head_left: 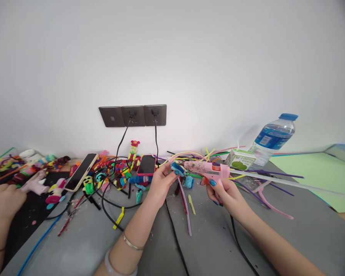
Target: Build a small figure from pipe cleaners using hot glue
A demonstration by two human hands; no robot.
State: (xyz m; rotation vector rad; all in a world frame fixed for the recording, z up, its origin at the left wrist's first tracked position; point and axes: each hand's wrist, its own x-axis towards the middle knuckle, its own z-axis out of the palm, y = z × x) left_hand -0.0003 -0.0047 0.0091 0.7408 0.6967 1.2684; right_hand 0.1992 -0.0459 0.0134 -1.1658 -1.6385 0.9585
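Note:
My right hand (pixel 218 189) is wrapped round the handle of a pink hot glue gun (pixel 201 168), with a long clear glue stick (pixel 264 178) jutting from its back. The gun's nozzle points left. Between the fingertips of my left hand (pixel 162 182) is a small blue fuzzy piece (pixel 177 168), right at the nozzle; whether they touch I cannot tell. Beneath them on the grey table lies another light-blue fuzzy piece (pixel 189 182). A lilac pipe cleaner (pixel 186 211) and a short yellow pipe cleaner (pixel 191 204) lie close by.
Another person's hand (pixel 5 203) is at the left, beside a second pink glue gun (pixel 36 183). Pipe-cleaner figures, two phones (pixel 82 172) (pixel 147 165) and black cables (pixel 172 226) crowd the left and middle. A juice box (pixel 240 159), a water bottle (pixel 274 136) and green paper (pixel 313 168) stand or lie right.

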